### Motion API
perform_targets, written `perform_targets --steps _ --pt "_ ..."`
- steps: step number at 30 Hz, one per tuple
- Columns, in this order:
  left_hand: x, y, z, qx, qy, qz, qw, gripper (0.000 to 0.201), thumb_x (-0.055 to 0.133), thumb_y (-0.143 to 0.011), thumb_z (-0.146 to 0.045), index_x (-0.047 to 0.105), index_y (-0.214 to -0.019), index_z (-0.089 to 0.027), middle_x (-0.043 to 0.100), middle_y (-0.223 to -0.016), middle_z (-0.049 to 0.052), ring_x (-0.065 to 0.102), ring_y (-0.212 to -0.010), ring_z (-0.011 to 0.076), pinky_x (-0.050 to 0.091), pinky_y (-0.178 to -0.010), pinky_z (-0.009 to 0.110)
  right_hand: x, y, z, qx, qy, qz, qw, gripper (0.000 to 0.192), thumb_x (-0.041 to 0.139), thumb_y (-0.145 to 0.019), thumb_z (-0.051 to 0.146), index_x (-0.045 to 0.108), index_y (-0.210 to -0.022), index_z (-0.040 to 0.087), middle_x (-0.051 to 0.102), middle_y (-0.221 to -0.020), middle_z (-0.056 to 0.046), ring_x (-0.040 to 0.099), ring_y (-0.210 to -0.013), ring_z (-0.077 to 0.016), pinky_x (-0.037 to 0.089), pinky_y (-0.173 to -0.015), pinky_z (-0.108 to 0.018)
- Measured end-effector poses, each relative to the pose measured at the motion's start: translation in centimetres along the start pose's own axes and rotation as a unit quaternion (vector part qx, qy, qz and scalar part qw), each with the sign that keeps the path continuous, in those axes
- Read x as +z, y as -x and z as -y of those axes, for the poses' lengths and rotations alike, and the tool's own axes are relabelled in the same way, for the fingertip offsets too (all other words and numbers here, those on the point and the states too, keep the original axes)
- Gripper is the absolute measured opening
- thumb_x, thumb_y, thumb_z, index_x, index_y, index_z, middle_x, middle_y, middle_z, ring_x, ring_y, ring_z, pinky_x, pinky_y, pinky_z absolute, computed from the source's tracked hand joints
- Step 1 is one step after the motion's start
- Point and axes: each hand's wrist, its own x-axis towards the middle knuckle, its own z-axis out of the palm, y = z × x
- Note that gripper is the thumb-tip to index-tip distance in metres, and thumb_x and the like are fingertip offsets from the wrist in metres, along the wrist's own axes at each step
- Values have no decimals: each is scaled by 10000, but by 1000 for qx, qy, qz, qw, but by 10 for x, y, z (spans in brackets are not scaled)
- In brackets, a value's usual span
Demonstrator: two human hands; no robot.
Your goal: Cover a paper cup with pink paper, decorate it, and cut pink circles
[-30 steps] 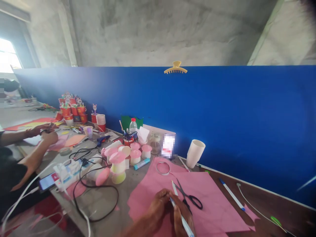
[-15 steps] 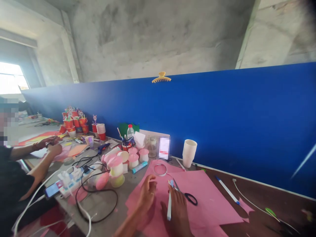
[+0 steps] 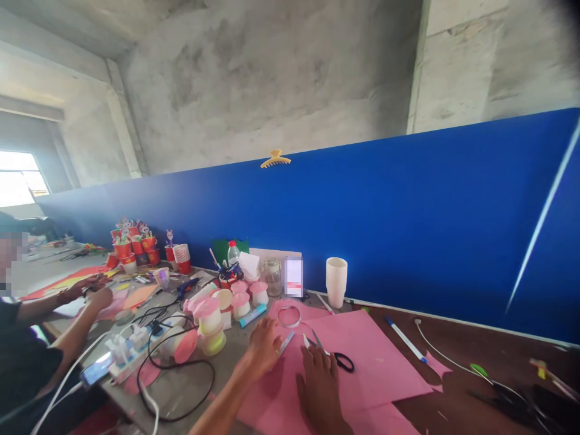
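Observation:
My left hand [image 3: 264,348] lies on the pink paper sheet [image 3: 376,362], and its fingertips hold a white-and-blue pen [image 3: 286,342] that points up and right. Just right of it, my right hand [image 3: 319,386] rests flat on the same sheet, fingers spread and holding nothing. Its fingertips reach the blades of the black-handled scissors [image 3: 341,360], which lie on the paper. A clear tape ring [image 3: 289,315] sits on the paper beyond both hands.
Along the blue partition [image 3: 430,229] stand stacked white cups [image 3: 336,281], pink mushroom crafts [image 3: 209,309] and a glue stick [image 3: 252,315]. Left are a power strip [image 3: 129,350], black cables and a phone [image 3: 95,376]. A second pen [image 3: 405,347] lies right. A co-worker's hands [image 3: 90,290] work far left.
The pen has passed from my right hand to my left. My right hand has flattened onto the paper beside the scissors. The view has tilted up and to the right.

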Motion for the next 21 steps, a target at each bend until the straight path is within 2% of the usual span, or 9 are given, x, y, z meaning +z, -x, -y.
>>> perform_targets --steps 3,8,15,21 --pt "5 -1 14 -15 -27 -20 999 280 738 -662 -116 657 -889 -258 706 -1114 101 588 -1223 377 354 -1170 496 -4 -2 2 8 0 13 1000 487 559 -812 141 715 -1258 259 726 -1322 -131 629 -1257 -360 376 -1134 -573" --pt "1 -14 36 -53 -59 -83 993 295 745 -660 -95 628 -893 -233 660 -1304 136 394 -1464 433 200 -1251 546 -8 -1 3 20 -23 23 999 403 555 -863 198 724 -1223 263 719 -1331 -123 611 -1280 -353 347 -1152 -573" --pt "-9 -28 59 -70 -106 -122 984 273 721 -667 -19 644 -873 -180 647 -1295 209 373 -1452 510 222 -1224 587 -9 1 0 5 -28 38 999 368 553 -885 227 730 -1205 272 710 -1344 -112 609 -1274 -348 350 -1148 -570" --pt "-12 -35 63 -84 -161 -148 972 267 701 -740 -48 649 -981 -151 609 -1345 200 387 -1467 469 294 -1215 534 -12 0 1 -4 -22 37 999 353 574 -873 208 736 -1179 280 721 -1319 -114 626 -1244 -343 372 -1121 -559"
